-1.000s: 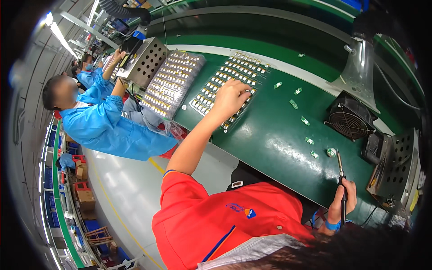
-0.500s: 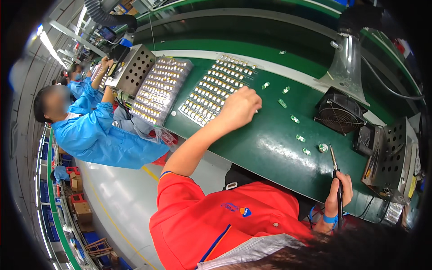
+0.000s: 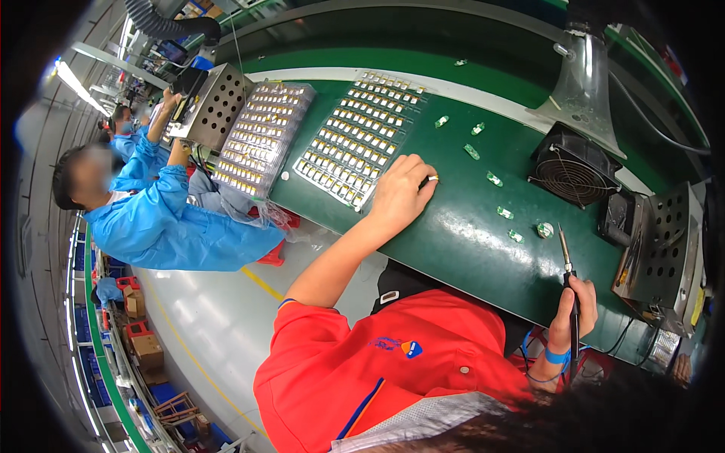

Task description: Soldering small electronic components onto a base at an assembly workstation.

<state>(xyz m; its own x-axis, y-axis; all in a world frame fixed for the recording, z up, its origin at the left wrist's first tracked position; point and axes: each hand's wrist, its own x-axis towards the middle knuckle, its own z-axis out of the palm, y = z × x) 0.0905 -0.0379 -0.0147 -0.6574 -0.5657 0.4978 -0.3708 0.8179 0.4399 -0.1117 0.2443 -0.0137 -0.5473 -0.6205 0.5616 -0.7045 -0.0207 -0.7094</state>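
Pinching tiny part (image 3: 433,178) in left hand (image 3: 402,195) right of tray (image 3: 413,107), gripping soldering iron (image 3: 569,266) in right hand (image 3: 563,326); likely part-handling step, needs steady pinch next.

A long white tube lamp (image 3: 78,84) glares at upper left in a brightly lit workshop, as patches of reflected light streak a glossy dark-green tabletop (image 3: 476,245) and a shiny pale-grey floor (image 3: 211,302). Fisheye distortion bends straight edges toward a black rim; blur masks the head of a person in a blue smock (image 3: 174,226).
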